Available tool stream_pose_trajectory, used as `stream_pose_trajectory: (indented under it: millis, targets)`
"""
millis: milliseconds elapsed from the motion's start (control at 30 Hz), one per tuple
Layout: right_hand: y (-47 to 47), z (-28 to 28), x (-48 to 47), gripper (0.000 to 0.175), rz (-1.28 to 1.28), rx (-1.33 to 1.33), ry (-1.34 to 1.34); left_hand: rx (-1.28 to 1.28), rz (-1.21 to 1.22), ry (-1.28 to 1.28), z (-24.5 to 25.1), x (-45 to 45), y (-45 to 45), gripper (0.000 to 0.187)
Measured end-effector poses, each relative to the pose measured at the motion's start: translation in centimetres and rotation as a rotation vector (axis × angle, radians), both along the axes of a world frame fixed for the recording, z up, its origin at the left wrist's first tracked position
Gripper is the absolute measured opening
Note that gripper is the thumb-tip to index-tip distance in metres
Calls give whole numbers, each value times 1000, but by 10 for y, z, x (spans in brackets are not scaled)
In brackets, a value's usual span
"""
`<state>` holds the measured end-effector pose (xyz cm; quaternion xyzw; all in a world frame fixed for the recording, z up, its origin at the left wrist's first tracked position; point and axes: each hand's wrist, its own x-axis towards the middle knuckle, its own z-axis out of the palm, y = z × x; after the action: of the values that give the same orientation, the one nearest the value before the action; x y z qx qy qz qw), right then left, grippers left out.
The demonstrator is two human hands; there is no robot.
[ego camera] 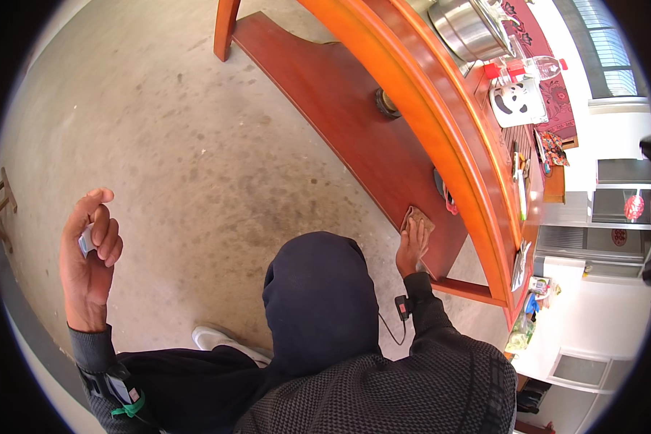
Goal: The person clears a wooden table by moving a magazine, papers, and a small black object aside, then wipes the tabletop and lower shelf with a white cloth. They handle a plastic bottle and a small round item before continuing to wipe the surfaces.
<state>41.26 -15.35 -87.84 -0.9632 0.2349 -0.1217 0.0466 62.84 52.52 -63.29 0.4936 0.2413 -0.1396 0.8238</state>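
Observation:
My right hand (412,245) presses a folded brown cloth (422,218) onto the near end of the reddish-brown lower shelf (325,114) of a wooden table. Its fingers lie extended over the cloth, below the orange tabletop rail (445,125). Out to the left, away from the table, my left hand (93,238) is raised over the concrete floor. Its fingers curl around a small white object (86,240), mostly hidden in the palm.
On the tabletop stand a steel pot (464,30), a panda-faced white container (518,103) and a clear plastic bottle (548,68). A dark round-based object (386,103) sits on the lower shelf. A wooden stool (4,203) is at the far left.

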Motion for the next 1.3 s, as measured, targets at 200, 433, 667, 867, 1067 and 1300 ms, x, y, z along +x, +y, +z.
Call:
stream_pose_trajectory:
  millis: [200, 433, 667, 867, 1067, 1300]
  targets:
    - [63, -1, 54, 51, 222, -21, 55, 21, 24, 44, -7, 11, -5, 24]
    - [118, 5, 167, 54, 451, -52, 47, 11, 6, 74, -8, 11, -1, 23]
    - [171, 0, 276, 58, 621, -118, -56, 54, 20, 116, -11, 15, -2, 23]
    - [217, -7, 360, 61, 683, -101, -13, 47, 11, 110, -13, 13, -1, 23]
    - [262, -5, 437, 63, 752, -65, -68, 64, 11, 120, -13, 13, 0, 24]
    - [306, -2, 504, 68, 789, -33, -66, 65, 16, 142, -11, 12, 3, 23]
